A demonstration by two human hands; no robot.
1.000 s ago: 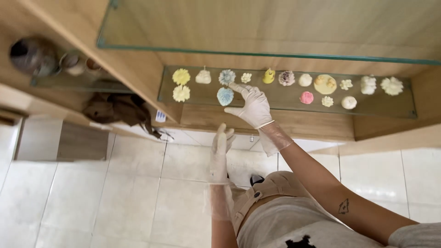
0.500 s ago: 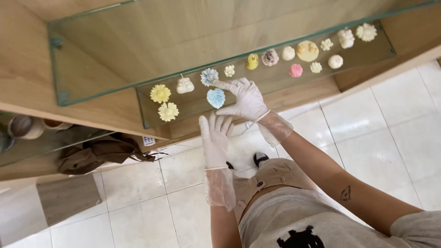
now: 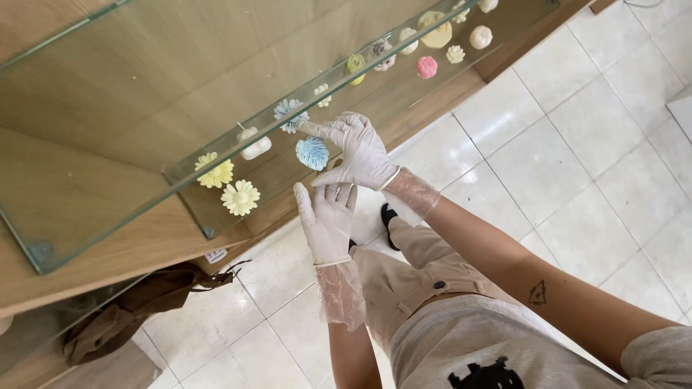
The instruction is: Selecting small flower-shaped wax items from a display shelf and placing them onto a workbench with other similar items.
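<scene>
Looking down past a grey top and beige trousers, the view meets the left hand (image 3: 326, 222) first: gloved in thin white, it hangs open with fingers spread and upright just below the front edge of the glass shelf (image 3: 216, 234), holding nothing and touching nothing that can be made out. Just beyond it the right hand (image 3: 358, 151), also gloved, reaches over that edge onto the shelf; its fingers are loosely curved and its index finger stretches towards a white-and-blue flower-shaped piece (image 3: 290, 110), while the pale blue shell-shaped piece (image 3: 312, 153) lies right beside its thumb, apparently touching the glove, though a true grip cannot be confirmed. Small moulded pieces sit apart from one another in loose rows, probably so each can be seen and lifted singly: two yellow daisies (image 3: 240, 197) to the left near the shelf's corner, a white candle-like piece (image 3: 254, 146) behind them, then a yellow-green piece (image 3: 355, 63), a pink rose (image 3: 427, 67) and cream ones farther along. An upper glass shelf (image 3: 43, 252) overhangs closely, leaving little headroom for the reaching hand. Below, white floor tiles (image 3: 577, 158) give open standing room, and a brown bag (image 3: 144, 306) slumps at the left.
</scene>
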